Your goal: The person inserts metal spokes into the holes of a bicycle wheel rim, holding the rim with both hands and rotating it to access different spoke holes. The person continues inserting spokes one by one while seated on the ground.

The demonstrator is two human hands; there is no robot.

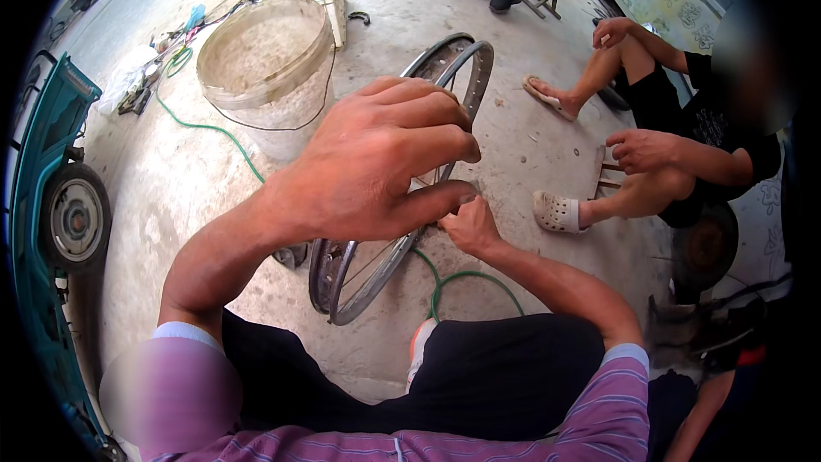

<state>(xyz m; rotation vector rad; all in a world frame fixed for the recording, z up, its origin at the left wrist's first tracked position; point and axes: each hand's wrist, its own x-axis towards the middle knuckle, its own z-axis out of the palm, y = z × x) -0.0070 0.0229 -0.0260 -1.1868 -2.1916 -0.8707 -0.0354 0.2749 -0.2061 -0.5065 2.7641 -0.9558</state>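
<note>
A bare bicycle wheel rim (349, 287) stands tilted between my knees, some spokes visible across it. My left hand (376, 158) is held high in front of the rim and covers its middle. Its fingers are bent, with a gap between forefinger and thumb, and no object shows in it. Against the left thumb's tip, my right hand (470, 227) is closed in a pinch beside the rim; what it grips is too small or hidden. The hub area lies out of sight behind my hands.
A large dirty bucket (265, 90) of cloudy water stands beyond my left hand, before a white crate (340, 13). A green hose (205, 127) crosses the floor. At right sits a person in clogs (560, 212); another sits farther back. A teal vehicle (38, 180) stands left.
</note>
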